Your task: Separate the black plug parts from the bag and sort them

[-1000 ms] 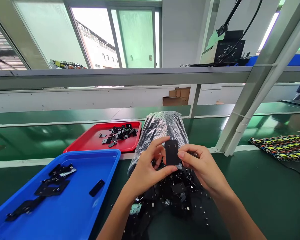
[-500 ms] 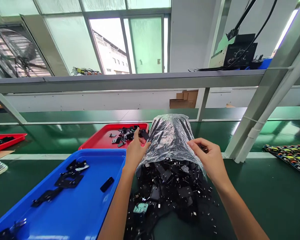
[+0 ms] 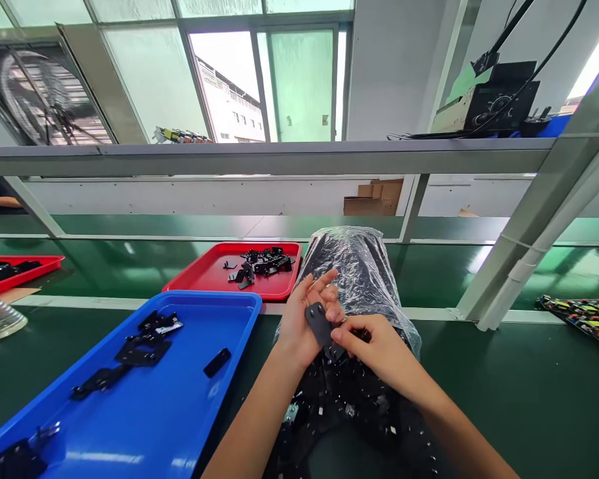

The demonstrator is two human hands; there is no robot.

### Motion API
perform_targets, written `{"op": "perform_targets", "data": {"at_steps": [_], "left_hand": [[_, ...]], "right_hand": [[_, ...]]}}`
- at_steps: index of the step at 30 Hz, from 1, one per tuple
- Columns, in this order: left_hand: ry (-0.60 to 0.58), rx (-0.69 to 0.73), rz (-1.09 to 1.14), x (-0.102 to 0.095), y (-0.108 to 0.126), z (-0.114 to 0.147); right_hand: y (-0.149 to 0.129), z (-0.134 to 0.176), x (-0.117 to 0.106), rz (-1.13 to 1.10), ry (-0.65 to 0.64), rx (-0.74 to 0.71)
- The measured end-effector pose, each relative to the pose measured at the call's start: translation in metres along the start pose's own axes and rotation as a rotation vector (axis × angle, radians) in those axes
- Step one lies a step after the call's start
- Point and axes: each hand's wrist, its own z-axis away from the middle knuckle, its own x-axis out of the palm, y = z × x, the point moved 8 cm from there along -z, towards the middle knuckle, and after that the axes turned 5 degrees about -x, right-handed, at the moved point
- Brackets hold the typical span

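My left hand is turned palm up, fingers curled, with a flat black plastic part held in it. Close against it, my right hand pinches with thumb and forefinger at the lower end of that part. Both hands are above a heap of small black parts, which spills from the mouth of a clear plastic bag. To the left, a blue tray holds several black pieces, among them a small black bar.
Behind the blue tray, a red tray carries a pile of black parts. Another red tray and a clear plastic container are at far left. A slanted post and a tray of colourful pieces stand right.
My left hand has moved right from near the red tray, bringing the black part in front of the bag. My right hand has moved left and down to meet it. The view has shifted slightly.
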Motion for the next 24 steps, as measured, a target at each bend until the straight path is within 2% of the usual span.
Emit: {"op": "perform_targets", "data": {"at_steps": [3, 6, 9, 12, 14, 19, 24], "left_hand": [[-0.070, 0.044, -0.021, 0.009, -0.007, 0.006], [-0.046, 0.275, -0.250, 0.008, 0.012, 0.015], [-0.087, 0.565, -0.786, 0.021, 0.036, 0.032], [-0.166, 0.661, -1.358, 0.033, 0.036, 0.044], [-0.142, 0.744, -1.545, 0.037, 0.038, 0.050], [-0.124, 0.932, -1.582, 0.047, 0.039, 0.060], [-0.149, 0.900, -1.569, 0.049, 0.041, 0.062]], "right_hand": [[-0.003, 0.002, 0.007, -0.065, -0.018, 0.005], [-0.006, 0.005, 0.001, -0.116, 0.021, -0.011], [-0.007, 0.008, -0.016, -0.148, 0.142, -0.040], [-0.007, 0.013, -0.032, -0.203, 0.257, -0.075], [-0.006, 0.016, -0.039, -0.231, 0.303, -0.085], [-0.011, 0.022, -0.042, -0.216, 0.328, -0.115], [-0.021, 0.027, -0.039, -0.201, 0.269, -0.120]]}}
